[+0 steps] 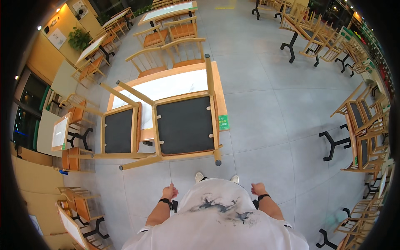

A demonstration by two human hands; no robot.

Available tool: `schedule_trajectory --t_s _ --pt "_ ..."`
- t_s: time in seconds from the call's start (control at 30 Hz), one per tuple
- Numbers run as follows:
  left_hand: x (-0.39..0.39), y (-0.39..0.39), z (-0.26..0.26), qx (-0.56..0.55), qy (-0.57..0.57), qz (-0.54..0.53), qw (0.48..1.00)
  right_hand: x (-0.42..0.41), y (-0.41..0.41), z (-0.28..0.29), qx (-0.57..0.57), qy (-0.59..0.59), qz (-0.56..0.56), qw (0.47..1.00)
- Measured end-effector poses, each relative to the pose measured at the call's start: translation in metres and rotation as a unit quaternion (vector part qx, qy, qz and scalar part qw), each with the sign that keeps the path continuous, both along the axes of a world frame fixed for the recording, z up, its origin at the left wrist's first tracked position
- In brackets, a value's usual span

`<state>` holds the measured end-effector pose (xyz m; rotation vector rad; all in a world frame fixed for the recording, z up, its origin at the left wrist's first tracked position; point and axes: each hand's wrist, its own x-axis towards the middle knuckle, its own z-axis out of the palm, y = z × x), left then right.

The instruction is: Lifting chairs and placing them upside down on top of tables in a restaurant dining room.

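My left hand point(169, 191) hangs by my side above the floor, its fingers loosely bent and apart, holding nothing. On the other side of my body, my right hand point(258, 189) is also empty, with loosely curled fingers. Both hands are clear of the furniture. Ahead of me, a wooden chair point(186, 125) rests upside down on a wood-edged table point(175, 82) with a white marble-look top. Its black seat underside faces up and its legs stick out. To its left, a second upturned wooden chair point(118, 131) overhangs the table's near edge.
Two upright chairs point(184, 50) stand at the table's far side. A green sign point(223, 122) with writing sits on its right corner. Chairs stacked on tables point(362, 128) line the right. More tables point(61, 131) and chairs point(79, 203) stand left. Grey tiled floor point(262, 125) lies between.
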<state>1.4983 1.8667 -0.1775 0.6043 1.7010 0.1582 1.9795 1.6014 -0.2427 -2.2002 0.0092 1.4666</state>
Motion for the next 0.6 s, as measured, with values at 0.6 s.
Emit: schedule_trajectory --t_s 0.6 --pt "0.307 -0.019 0.023 0.113 -0.022 -0.452 0.884 0.12 -0.085 0.052 -0.005 -0.101 -0.02 0.995"
